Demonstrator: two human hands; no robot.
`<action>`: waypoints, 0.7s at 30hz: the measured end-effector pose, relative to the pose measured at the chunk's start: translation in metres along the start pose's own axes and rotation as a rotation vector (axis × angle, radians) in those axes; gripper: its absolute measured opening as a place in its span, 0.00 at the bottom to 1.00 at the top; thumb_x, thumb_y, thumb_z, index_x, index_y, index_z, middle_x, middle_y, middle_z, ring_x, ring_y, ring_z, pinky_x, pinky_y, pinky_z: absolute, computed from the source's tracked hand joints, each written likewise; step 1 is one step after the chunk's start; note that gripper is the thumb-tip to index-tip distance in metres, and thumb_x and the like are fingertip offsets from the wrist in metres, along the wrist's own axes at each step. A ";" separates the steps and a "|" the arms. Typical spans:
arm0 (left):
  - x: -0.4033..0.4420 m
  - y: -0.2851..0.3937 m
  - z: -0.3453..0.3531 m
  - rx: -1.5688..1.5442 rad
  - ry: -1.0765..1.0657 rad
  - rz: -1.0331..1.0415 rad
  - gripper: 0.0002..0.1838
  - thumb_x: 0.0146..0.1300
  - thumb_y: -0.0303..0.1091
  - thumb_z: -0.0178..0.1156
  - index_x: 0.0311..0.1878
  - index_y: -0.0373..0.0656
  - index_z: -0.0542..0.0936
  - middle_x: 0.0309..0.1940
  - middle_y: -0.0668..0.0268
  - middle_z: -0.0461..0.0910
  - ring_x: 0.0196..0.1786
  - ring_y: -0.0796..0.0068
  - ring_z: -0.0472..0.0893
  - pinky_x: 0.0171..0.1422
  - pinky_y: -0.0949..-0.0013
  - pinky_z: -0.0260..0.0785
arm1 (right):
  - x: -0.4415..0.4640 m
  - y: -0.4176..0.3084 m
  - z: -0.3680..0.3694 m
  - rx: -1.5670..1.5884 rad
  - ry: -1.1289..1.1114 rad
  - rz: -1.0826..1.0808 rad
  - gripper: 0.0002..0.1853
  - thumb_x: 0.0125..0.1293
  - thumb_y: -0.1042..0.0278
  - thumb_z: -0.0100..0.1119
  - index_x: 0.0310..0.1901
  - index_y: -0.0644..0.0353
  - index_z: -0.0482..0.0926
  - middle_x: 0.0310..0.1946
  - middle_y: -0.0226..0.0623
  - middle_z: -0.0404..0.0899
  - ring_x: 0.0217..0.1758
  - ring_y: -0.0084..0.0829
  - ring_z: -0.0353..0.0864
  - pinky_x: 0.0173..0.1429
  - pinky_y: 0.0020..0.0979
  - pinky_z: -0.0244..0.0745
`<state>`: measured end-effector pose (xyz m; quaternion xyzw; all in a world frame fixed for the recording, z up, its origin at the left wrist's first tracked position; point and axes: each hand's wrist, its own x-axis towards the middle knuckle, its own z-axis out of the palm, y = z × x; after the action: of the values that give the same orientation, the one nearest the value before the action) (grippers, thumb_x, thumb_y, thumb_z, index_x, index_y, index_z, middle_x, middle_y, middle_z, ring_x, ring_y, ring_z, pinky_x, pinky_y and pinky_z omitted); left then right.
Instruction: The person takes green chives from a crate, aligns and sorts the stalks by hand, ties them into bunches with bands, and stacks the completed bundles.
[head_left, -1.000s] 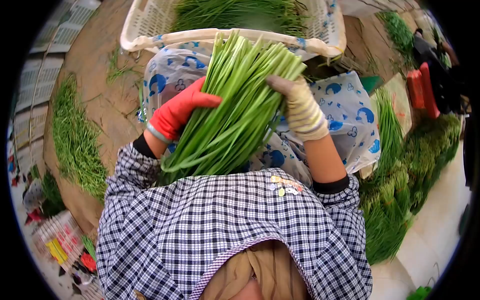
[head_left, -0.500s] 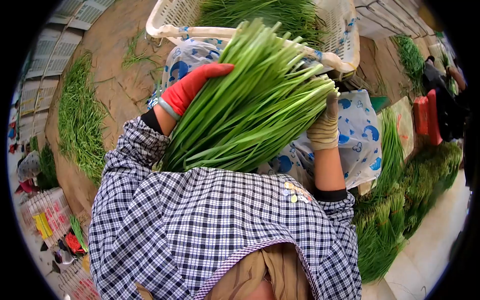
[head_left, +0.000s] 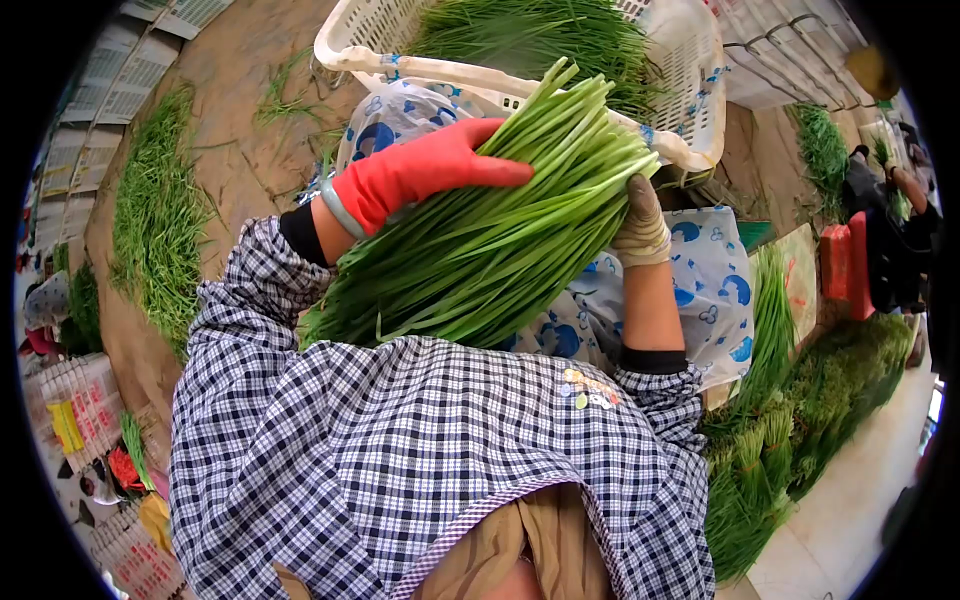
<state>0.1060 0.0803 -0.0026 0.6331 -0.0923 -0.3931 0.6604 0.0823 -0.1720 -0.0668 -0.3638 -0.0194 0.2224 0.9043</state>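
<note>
A thick bunch of green chives [head_left: 480, 230] slants across my lap, its pale cut ends at the upper right and its leaf tips towards my left elbow. Over its upper left side lies my left hand [head_left: 435, 168], in a red rubber glove, thumb and fingers closed around the stalks. At the pale ends, my right hand [head_left: 642, 225] in a cream striped glove with dark fingertips grips the bunch from the right side. Its inner fingers are hidden. Under the bunch is a clear plastic apron with blue prints [head_left: 700, 285] over my legs.
A white plastic basket [head_left: 680, 150] with chives [head_left: 540, 45] stands in front. Loose leaves [head_left: 160, 210] cover the floor on the left. Tied bundles [head_left: 770, 450] lie in rows at right, near a red stool [head_left: 847, 265] and another person [head_left: 900, 230].
My left hand has shifted right and further over the bunch. The pale ends look drawn closer together, and my right hand has moved slightly left and down.
</note>
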 end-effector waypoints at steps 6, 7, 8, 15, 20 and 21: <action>0.004 -0.002 0.000 0.299 0.165 0.178 0.30 0.60 0.34 0.68 0.64 0.36 0.72 0.52 0.65 0.80 0.53 0.77 0.78 0.61 0.72 0.70 | 0.016 -0.003 0.041 -0.018 0.094 -0.187 0.37 0.62 0.69 0.62 0.72 0.61 0.58 0.61 0.44 0.73 0.62 0.39 0.75 0.66 0.41 0.74; 0.000 0.000 -0.003 0.301 0.169 0.177 0.30 0.60 0.34 0.68 0.64 0.36 0.72 0.52 0.65 0.80 0.53 0.77 0.78 0.61 0.72 0.70 | 0.015 -0.002 0.040 -0.016 0.090 -0.186 0.37 0.62 0.69 0.62 0.72 0.61 0.58 0.61 0.44 0.73 0.62 0.39 0.75 0.66 0.41 0.74; -0.003 0.006 -0.006 0.069 0.111 0.062 0.29 0.62 0.34 0.66 0.65 0.37 0.71 0.54 0.64 0.80 0.54 0.77 0.78 0.61 0.72 0.70 | 0.015 -0.003 0.037 0.012 0.063 -0.182 0.38 0.60 0.69 0.62 0.72 0.61 0.58 0.62 0.45 0.73 0.63 0.40 0.75 0.66 0.41 0.73; -0.011 -0.003 -0.033 -0.407 0.049 -0.092 0.27 0.70 0.35 0.57 0.70 0.40 0.67 0.59 0.63 0.78 0.54 0.77 0.81 0.59 0.71 0.74 | 0.011 0.007 0.002 -0.003 0.005 -0.084 0.38 0.56 0.60 0.65 0.67 0.64 0.64 0.60 0.44 0.73 0.62 0.39 0.75 0.67 0.43 0.72; 0.016 -0.009 -0.033 0.172 -0.082 0.009 0.25 0.68 0.38 0.60 0.65 0.38 0.73 0.55 0.62 0.80 0.51 0.77 0.82 0.56 0.72 0.75 | 0.026 0.002 0.011 -0.125 0.171 -0.054 0.34 0.61 0.52 0.65 0.63 0.65 0.69 0.56 0.42 0.76 0.56 0.34 0.79 0.60 0.36 0.76; 0.021 -0.007 -0.028 0.218 -0.061 -0.027 0.24 0.67 0.38 0.61 0.63 0.37 0.75 0.54 0.62 0.81 0.50 0.76 0.82 0.55 0.72 0.76 | 0.031 0.000 0.004 -0.129 0.190 0.035 0.33 0.61 0.53 0.66 0.62 0.65 0.70 0.56 0.42 0.77 0.54 0.34 0.80 0.59 0.36 0.77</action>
<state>0.1353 0.0892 -0.0222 0.6900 -0.1461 -0.4089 0.5791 0.1093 -0.1568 -0.0680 -0.4409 0.0585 0.2010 0.8728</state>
